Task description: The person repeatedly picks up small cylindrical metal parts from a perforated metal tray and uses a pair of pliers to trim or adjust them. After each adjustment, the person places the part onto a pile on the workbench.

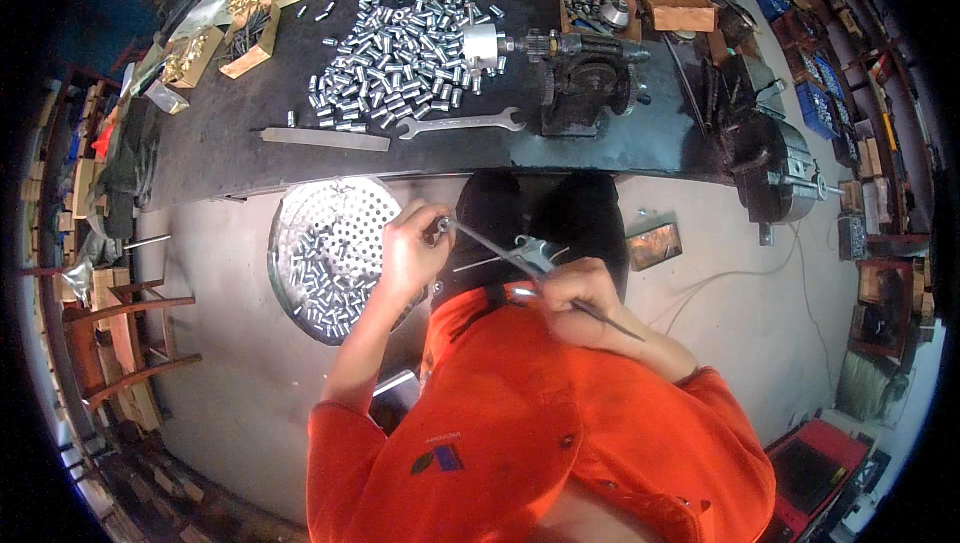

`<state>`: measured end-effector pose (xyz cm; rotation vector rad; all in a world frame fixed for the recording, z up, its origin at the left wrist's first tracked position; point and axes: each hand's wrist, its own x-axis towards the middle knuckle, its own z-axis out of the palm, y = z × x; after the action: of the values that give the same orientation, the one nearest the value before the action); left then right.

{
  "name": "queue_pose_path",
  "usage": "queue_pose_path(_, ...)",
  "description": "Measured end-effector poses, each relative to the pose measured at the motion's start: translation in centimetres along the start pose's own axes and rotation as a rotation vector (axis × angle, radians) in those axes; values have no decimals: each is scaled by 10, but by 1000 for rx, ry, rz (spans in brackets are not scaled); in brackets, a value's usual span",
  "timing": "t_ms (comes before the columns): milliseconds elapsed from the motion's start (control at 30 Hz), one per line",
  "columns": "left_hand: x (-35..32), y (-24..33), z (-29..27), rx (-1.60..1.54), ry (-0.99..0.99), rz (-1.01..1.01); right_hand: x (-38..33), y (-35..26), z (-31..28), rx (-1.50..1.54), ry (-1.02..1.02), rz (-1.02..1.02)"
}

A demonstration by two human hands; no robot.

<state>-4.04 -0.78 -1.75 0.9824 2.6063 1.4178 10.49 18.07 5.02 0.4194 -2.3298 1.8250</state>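
My left hand (412,248) is closed around a small metal cylinder (440,227), its fingers hiding most of it. Fist-like, my right hand (580,289) grips a long thin metal rod (500,254) that slants up to the left. The rod's upper end meets the cylinder, or lies right beside it; blur hides which. Past my right fist the other end of the rod narrows to a dark tip. Below the rod, a caliper-like metal tool (535,251) rests on my lap. Left of my left hand stands a round perforated pan (350,205) with many shiny cylinders.
A dark workbench (220,158) bears a heap of shiny cylinders (395,58), an open-end wrench (460,124), a flat metal bar (325,139) and a clamped mechanical fixture (585,73). A vise (775,168) sits at the right edge. A wooden stool (130,338) stands left.
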Motion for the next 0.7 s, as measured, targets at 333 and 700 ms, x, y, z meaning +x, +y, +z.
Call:
queue_pose_path(333,-4,11,-2,156,-54,163,-5,21,12,24,-54,108)
queue_pose_path(700,28,0,10,170,-57,329,5,13,-7,158,57,-44)
